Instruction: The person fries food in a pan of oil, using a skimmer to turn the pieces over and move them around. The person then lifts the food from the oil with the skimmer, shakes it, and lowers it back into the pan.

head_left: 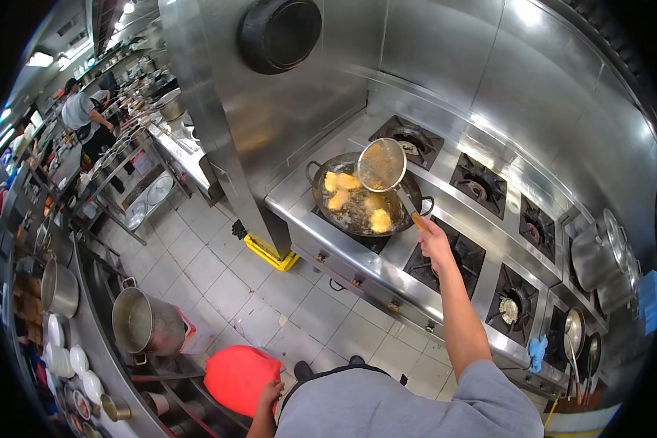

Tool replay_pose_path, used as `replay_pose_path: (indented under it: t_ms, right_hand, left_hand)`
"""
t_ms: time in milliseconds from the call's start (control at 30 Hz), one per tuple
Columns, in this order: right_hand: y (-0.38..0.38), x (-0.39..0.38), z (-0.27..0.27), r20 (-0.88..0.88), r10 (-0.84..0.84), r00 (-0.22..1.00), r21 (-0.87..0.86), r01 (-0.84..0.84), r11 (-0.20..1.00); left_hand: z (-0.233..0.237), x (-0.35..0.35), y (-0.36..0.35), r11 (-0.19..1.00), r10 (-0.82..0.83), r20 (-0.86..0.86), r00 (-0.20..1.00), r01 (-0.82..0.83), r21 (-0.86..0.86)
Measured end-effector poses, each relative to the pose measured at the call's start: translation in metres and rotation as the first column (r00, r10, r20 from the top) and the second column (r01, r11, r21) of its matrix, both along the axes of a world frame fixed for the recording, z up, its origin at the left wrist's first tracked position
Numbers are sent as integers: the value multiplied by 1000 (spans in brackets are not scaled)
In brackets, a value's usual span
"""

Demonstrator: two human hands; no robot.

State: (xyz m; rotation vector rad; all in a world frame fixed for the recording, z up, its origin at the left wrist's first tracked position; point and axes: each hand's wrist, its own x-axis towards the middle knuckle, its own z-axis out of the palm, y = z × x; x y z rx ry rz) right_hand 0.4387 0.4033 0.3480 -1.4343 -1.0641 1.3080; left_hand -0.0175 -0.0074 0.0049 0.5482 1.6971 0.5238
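My right hand (434, 247) is closed around the wooden handle of a round mesh skimmer (382, 165). The skimmer's head is above the far side of a wide black wok (315, 191) of bubbling oil. Golden battered pieces (341, 181) float toward the wok's left, and another golden piece (379, 220) lies near its front rim. Low at my side, my left hand (271, 394) has curled fingers beside a smooth red rounded object (239, 376). Whether those fingers grip its edge cannot be made out.
The wok sits on a steel gas range (321, 233) with several burners. Steel pots (595, 255) stand at the right. A yellow object (270, 252) lies by the partition's foot. Left are a large pot (147, 321) and a shelf with dishes. A person (80, 113) stands far back.
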Motion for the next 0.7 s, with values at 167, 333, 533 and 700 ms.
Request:
replay_pose_path:
  t_ms: [167,333,533,700]
  right_hand:
    - [2,27,-4,245,-110,963,134,79,988]
    - [3,79,-49,537,-202,819,327,19,945]
    - [-61,46,26,233,22,972,-156,15,988]
    - [-73,39,17,64,14,998,-178,-2,984]
  left_hand:
    - [21,6,-5,999,49,-23,999,-49,2]
    - [2,-1,-19,999,37,31,999,-36,-36]
    - [3,1,-15,999,3,25,1000,-2,-49]
    - [12,2,5,998,-60,-25,998,60,4]
